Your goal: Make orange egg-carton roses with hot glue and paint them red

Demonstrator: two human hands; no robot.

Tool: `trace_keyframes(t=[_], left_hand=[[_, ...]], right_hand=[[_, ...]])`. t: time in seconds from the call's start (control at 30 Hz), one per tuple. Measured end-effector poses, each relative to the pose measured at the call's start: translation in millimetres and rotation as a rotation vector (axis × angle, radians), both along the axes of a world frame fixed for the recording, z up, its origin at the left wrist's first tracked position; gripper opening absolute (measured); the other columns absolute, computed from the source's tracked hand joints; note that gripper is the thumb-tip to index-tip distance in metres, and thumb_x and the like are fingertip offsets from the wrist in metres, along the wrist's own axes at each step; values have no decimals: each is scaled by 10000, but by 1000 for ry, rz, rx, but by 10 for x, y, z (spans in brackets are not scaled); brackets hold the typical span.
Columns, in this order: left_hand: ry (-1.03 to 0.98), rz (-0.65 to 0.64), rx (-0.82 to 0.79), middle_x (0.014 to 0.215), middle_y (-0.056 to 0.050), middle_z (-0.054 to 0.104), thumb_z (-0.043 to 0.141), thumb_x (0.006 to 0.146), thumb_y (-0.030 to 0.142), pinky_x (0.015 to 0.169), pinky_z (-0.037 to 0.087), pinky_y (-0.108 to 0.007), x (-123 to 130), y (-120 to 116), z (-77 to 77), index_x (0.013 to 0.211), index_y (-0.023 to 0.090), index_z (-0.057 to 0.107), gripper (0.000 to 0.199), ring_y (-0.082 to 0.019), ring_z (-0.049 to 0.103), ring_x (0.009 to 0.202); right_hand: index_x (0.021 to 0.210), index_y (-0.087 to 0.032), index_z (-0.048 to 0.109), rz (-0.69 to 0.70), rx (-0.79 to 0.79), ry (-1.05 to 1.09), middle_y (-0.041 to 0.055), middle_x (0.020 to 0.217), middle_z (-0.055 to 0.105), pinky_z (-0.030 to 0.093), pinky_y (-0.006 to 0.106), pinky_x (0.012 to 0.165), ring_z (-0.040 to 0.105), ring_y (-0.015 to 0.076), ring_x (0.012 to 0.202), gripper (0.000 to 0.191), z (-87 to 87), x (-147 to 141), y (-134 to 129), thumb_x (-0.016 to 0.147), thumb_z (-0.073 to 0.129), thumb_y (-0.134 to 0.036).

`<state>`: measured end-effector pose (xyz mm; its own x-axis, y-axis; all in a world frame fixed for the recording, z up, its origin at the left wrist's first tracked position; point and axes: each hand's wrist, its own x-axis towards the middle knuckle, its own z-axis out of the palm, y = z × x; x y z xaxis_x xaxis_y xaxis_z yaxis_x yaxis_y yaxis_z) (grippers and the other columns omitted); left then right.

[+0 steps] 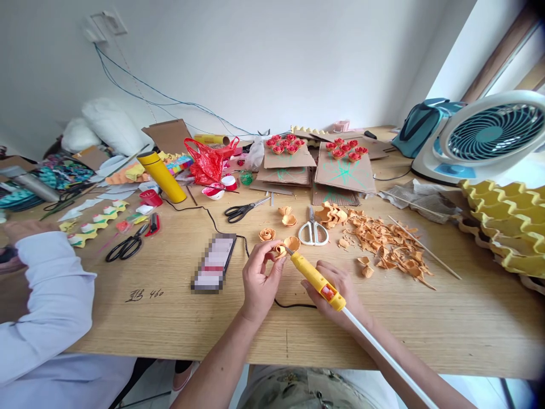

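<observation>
Between the fingertips of my left hand [260,276] is a small orange egg-carton flower [280,250]. My right hand [334,291] grips a yellow glue gun [313,274], with a long white glue stick [383,349] running out of its back. The gun's nozzle points at the flower, close to it or touching; I cannot tell which. Just behind lies an orange petal cup [292,243]. A finished-looking orange rose [267,234] and another cup [289,220] lie farther back. White-handled scissors [313,232] rest right of the cups.
Orange carton scraps [383,241] heap to the right, near a wooden stick [426,247] and yellow egg trays [506,227]. A phone [214,263] lies left of my hands. Cardboard with red flowers [344,170] stands behind. A co-worker's sleeve [59,284] is at the left.
</observation>
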<state>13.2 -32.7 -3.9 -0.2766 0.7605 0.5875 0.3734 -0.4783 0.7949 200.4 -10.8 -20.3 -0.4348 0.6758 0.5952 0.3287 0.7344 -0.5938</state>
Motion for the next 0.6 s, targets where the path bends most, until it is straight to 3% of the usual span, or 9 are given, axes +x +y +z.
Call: trace_keyframes(t=[0.17, 0.3, 0.43, 0.6], left_hand=[[-133, -23, -70, 1121, -96, 727, 719, 922, 365, 885, 591, -295, -14, 14, -15, 1167, 198, 705, 296, -184, 704, 964], [-175, -13, -95, 1101, -87, 716, 751, 890, 364, 850, 589, -282, -26, 26, -21, 1154, 196, 687, 320, -165, 688, 908], [-164, -13, -67, 1040, -67, 687, 760, 879, 331, 818, 583, -261, -10, 24, -17, 1107, 204, 675, 275, -137, 642, 842], [-58, -43, -39, 1081, -69, 650, 729, 893, 266, 861, 578, -280, 22, -5, 2, 1196, 214, 669, 313, -156, 639, 914]], right_hand=[[704, -240, 409, -24, -22, -14, -27, 690, 451, 370, 272, 559, 466, 133, 587, 306, 16, -5, -4, 923, 622, -264], [700, -241, 413, -24, -130, 90, -22, 699, 461, 391, 282, 569, 470, 140, 605, 315, 42, -30, 9, 950, 599, -287], [701, -241, 456, -17, -381, 189, -30, 651, 444, 384, 288, 527, 438, 138, 560, 337, 82, -3, 33, 961, 584, -412], [887, -225, 632, 86, -717, 364, -20, 658, 502, 382, 271, 512, 472, 143, 579, 377, 73, 56, 64, 973, 543, -581]])
